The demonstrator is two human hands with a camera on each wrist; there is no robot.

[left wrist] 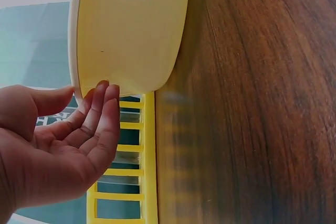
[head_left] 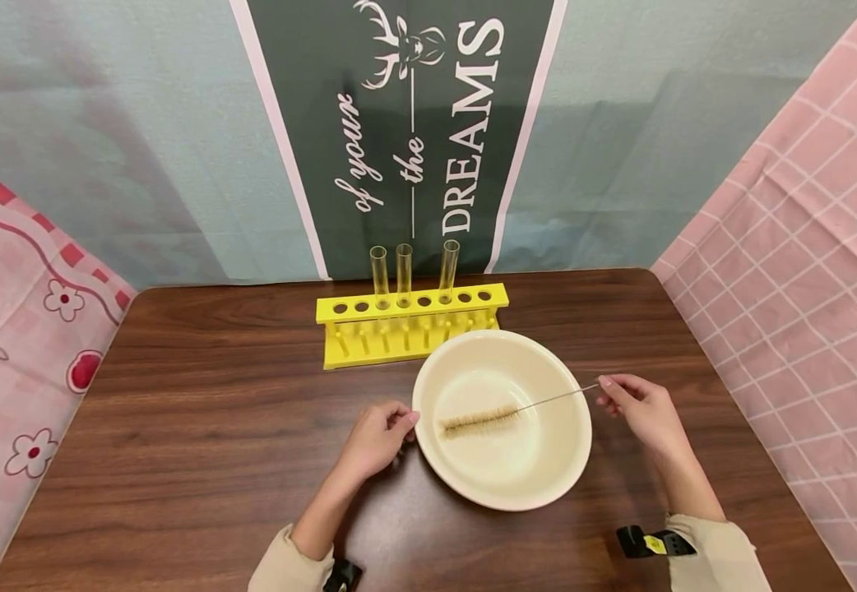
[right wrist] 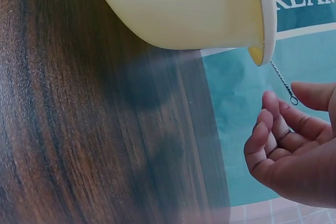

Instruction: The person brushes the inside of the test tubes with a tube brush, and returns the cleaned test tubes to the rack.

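Note:
A cream plastic basin [head_left: 506, 477] stands on the table. My left hand [head_left: 380, 436] pinches its left rim, thumb on the upper edge and fingers curled below, as the left wrist view shows. Inside the basin lies a test tube brush [head_left: 482, 421] with pale bristles, its thin wire handle slanting up over the right rim. At the handle's end my right hand [head_left: 639, 407] has thumb and forefinger on either side of the small wire loop [right wrist: 294, 100], the other fingers curled loosely. Behind the basin is a yellow test tube rack [head_left: 369, 355] holding three upright glass test tubes [head_left: 404, 275].
The basin's far rim overlaps the rack's right front in the head view. The brown wooden table [head_left: 214, 452] meets a grey-green cloth backdrop [head_left: 606, 197] at the back. Pink patterned cloths hang on both sides. Each forearm wears a black strap [head_left: 654, 543].

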